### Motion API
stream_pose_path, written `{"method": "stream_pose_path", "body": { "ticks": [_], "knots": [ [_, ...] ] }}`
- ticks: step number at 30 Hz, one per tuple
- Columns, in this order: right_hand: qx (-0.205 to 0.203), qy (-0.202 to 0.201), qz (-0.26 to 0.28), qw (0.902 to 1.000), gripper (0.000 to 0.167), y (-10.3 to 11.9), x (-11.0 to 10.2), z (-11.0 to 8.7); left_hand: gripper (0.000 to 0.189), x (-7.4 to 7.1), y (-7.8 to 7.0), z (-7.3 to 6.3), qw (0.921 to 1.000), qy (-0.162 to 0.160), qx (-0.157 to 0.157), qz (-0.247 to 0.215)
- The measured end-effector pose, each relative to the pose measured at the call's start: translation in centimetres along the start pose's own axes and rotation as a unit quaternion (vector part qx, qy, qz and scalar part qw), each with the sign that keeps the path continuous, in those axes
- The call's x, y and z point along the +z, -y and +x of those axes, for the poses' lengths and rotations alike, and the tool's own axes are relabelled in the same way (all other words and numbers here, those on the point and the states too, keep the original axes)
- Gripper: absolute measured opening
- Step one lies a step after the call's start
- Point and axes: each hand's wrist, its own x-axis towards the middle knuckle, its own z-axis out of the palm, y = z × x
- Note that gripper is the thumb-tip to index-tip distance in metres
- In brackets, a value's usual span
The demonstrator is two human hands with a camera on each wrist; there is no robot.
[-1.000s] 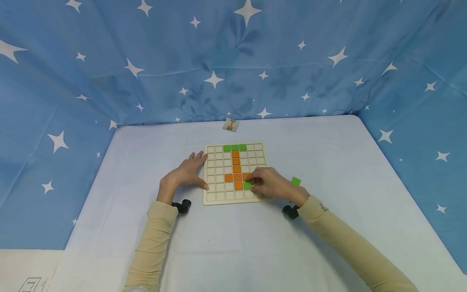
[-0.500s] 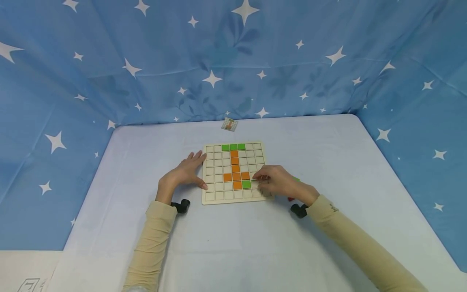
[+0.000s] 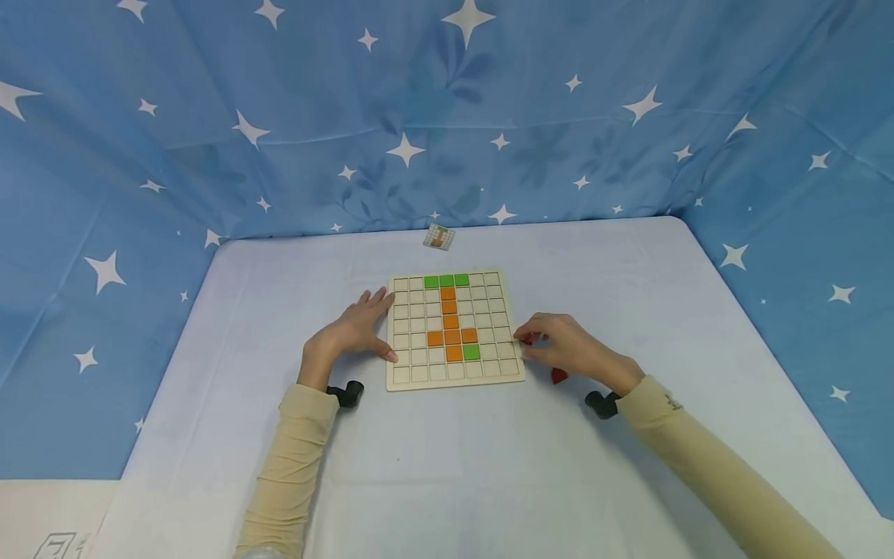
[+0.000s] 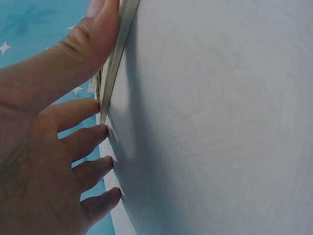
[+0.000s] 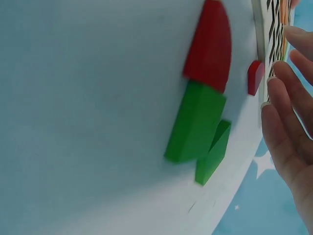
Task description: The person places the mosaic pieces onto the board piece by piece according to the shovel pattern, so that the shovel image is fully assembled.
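A pale gridded board (image 3: pixel 419 373) lies on the table with orange squares (image 3: pixel 452 337) in a cross-like column. Green squares (image 3: pixel 447 281) fill three cells at its top, and one more green square (image 3: pixel 471 352) sits low beside the column. My left hand (image 3: pixel 356 326) rests with spread fingers against the board's left edge, thumb and fingertips touching it. Beyond the right edge hovers my right hand (image 3: pixel 562 343), fingers loosely bent and holding nothing, close to a small red rounded piece (image 5: pixel 255 77). Another red piece (image 5: pixel 209 46) lies below that hand, touching a green piece (image 5: pixel 195 122).
A second green piece (image 5: pixel 213 154) lies beside the first in the right wrist view, hidden in the head view. A small pattern card (image 3: pixel 438 237) lies behind the board. A blue star-printed curtain (image 3: pixel 314 116) encloses the table's back and sides.
My right hand let go of the green square beside the orange column and moved right, off the board to the loose pieces. My left hand stayed at the left edge.
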Motion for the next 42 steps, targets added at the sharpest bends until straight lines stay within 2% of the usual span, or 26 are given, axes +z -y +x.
{"method": "stream_pose_path", "body": {
  "ticks": [9,19,25,31,42],
  "knots": [
    [0.041,0.000,-0.021,0.9989,0.027,-0.9,-0.8,-1.3,0.120,0.2,0.2,0.2,1.0000,-0.004,0.001,0.001],
    [0.051,-0.002,-0.032,0.9982,0.024,-2.3,-1.1,-2.6,0.119,0.2,0.3,0.4,1.0000,-0.002,0.005,0.006],
    [0.056,0.001,-0.029,0.9980,0.034,-2.9,-1.4,-3.2,0.120,0.2,0.2,0.4,0.9999,-0.004,0.001,0.013],
    [0.055,0.009,-0.037,0.9978,0.038,-3.2,-1.4,-3.2,0.120,0.2,0.2,0.2,1.0000,-0.004,0.004,0.007],
    [0.080,0.000,-0.040,0.9960,0.031,-3.7,-1.4,-2.9,0.120,0.2,0.3,0.2,1.0000,-0.002,0.008,0.000]
  ]
}}
